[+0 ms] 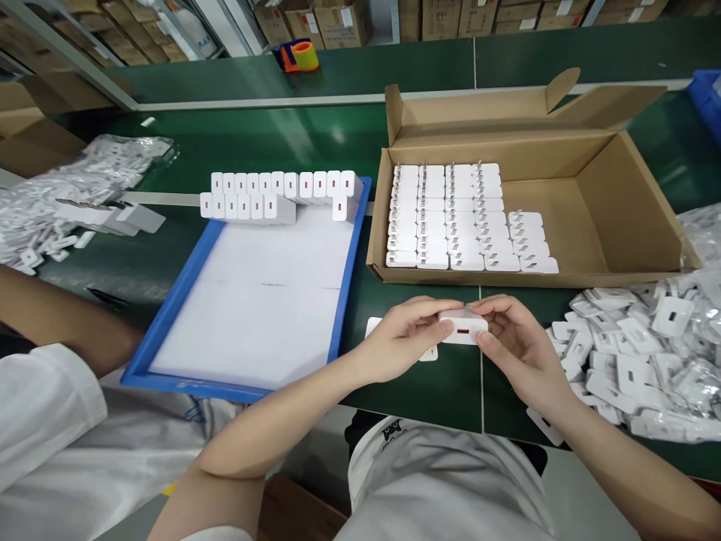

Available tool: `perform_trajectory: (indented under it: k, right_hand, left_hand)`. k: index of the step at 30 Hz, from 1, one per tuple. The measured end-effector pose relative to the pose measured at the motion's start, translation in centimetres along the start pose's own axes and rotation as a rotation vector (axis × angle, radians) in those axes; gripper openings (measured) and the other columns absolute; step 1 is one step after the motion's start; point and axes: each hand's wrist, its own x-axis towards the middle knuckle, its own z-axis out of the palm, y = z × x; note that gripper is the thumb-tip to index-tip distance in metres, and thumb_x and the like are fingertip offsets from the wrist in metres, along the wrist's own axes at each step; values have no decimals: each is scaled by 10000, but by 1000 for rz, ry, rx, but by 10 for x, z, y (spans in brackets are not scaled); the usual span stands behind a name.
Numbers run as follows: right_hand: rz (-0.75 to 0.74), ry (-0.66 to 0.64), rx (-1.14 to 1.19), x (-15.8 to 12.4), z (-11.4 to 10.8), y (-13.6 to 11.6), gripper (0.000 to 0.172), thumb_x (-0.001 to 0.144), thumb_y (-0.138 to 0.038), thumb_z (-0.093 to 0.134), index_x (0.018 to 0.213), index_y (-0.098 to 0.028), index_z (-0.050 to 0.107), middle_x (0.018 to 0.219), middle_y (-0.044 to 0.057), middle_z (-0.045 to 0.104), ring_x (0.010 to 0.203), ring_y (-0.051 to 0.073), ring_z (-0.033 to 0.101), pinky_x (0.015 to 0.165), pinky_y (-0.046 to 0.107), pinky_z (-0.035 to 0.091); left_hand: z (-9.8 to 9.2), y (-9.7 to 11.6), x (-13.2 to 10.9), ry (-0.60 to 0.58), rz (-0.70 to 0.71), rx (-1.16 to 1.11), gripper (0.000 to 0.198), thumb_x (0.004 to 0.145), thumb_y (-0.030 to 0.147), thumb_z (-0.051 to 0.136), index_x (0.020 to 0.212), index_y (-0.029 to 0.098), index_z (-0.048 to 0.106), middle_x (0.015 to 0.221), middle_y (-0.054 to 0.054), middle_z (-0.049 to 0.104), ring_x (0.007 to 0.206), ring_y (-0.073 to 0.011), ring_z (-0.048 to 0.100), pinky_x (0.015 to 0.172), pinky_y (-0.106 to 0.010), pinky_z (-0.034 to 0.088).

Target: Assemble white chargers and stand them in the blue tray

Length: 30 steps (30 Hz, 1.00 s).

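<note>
Charger (pixel 463 328) gripped at each end by left hand (pixel 402 334) and right hand (pixel 521 346), just in front of cardboard box (pixel 597 218), slot facing the holder so it shows.

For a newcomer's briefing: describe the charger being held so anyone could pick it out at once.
Start at the open cardboard box on the green table; on its near side the left hand and right hand meet. Pinched between them is one white charger, red port facing the camera. Unlike those lying boxed, trayed or bagged, it is gripped by both hands.
</note>
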Motion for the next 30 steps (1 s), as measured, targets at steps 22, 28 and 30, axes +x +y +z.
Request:
perform_trajectory:
  k: [22,28,30]
  right_hand:
    - [-27,10,-87,1,-1,-4,196,914,-348,636,1094,-290,588,1120,68,555,1016,215,570,816,332,520]
    - [-36,0,-62,-1,0,-7,215,910,-357,635,1113,-302,594,1139,73,552,1060,232,559,813,330,524]
    - [-32,23,-39,-5,-2,-9,256,915,-371,617,1164,-317,589,1219,85,541,1058,243,565,780,336,528]
  left_hand:
    - [-2,2,0,-27,34,-67,387,889,369,633,1209,153,658,1150,-109,634,982,-199,642,755,-255,531]
    - [1,6,-5,-6,35,-44,428,882,418,634,1206,140,653,1177,-131,627,960,-209,648,730,-262,531]
    - [1,12,-10,13,70,-42,436,896,428,613,1211,129,649,1186,-146,629,953,-214,649,728,-269,528]
